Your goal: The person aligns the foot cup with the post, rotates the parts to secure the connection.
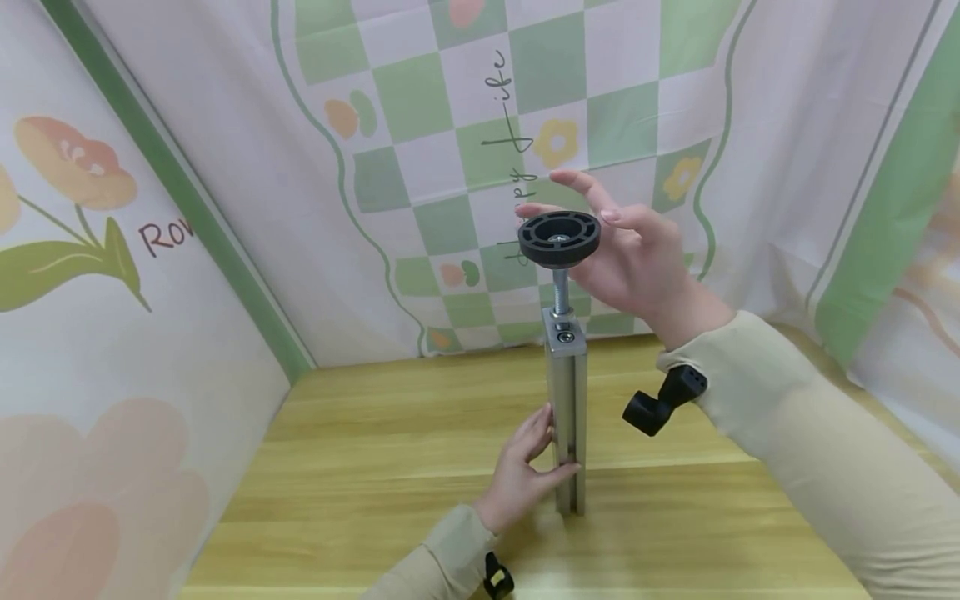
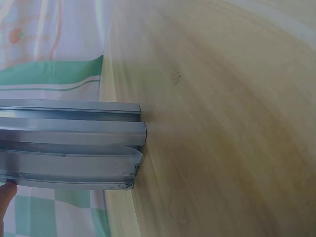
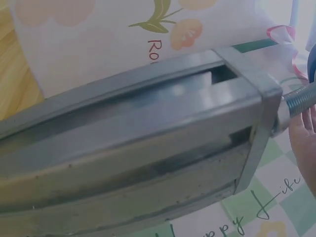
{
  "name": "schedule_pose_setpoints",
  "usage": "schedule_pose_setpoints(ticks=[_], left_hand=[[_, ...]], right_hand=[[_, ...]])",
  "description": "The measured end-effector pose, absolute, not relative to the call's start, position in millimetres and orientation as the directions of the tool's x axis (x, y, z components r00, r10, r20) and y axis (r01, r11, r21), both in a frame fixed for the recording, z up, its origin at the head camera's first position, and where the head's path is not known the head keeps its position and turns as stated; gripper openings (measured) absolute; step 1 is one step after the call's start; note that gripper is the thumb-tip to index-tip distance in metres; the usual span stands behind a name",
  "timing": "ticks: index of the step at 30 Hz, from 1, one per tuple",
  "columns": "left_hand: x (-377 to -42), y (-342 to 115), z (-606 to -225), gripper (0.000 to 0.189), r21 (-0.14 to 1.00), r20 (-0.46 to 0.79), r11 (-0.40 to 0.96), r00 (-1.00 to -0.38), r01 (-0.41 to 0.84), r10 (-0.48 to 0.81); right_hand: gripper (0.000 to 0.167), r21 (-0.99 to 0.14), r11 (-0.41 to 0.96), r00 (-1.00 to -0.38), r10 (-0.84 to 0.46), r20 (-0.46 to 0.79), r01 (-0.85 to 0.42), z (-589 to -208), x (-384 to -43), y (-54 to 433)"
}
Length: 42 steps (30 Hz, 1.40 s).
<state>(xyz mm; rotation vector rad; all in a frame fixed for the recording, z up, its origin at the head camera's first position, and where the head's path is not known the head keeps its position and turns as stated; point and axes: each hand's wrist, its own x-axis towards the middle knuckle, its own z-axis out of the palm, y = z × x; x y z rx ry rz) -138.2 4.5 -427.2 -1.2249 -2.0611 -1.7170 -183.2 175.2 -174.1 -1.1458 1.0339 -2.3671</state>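
Observation:
A grooved aluminum profile stands upright on the wooden table. A metal end plate caps it, and from this rises a threaded rod carrying a round black leveling foot, flat side up. My left hand grips the profile low down, thumb along the near side and fingers behind. Beside and behind the foot is my right hand, its fingers spread and loosely bent. The left wrist view has the profile's lower end at the table; the right wrist view has its upper end close up.
The wooden table reaches back to a printed curtain. Another patterned cloth hangs along the left side, and more cloth on the right. A small black camera mount sits on the right sleeve.

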Motion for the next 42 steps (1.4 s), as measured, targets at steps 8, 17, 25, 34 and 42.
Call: schedule_pose_setpoints(ticks=[8,17,25,34,42], left_hand=[[-138,4,-428,0.095,0.715,0.625,-0.006,-0.636,0.699,0.453],[-139,5,-428,0.095,0.724,0.613,0.001,-0.643,0.690,0.459],[-137,7,-427,0.098,0.699,0.632,0.007,-0.623,0.715,0.460],[-136,7,-426,0.095,0.726,0.607,0.008,-0.646,0.688,0.463],[-137,8,-428,0.093,0.725,0.613,-0.012,-0.639,0.688,0.464]], right_hand=[[0.060,-0.668,-0.729,-0.572,-0.616,0.542,0.152,-171,-182,171],[0.057,-0.656,-0.742,-0.559,-0.605,0.567,0.137,-174,-182,169],[0.054,-0.631,-0.766,-0.557,-0.578,0.596,0.120,-180,-181,168],[0.050,-0.671,-0.741,-0.617,-0.525,0.586,-0.007,-181,-177,167],[0.046,-0.703,-0.706,-0.628,-0.508,0.589,-0.088,-182,-174,167]])
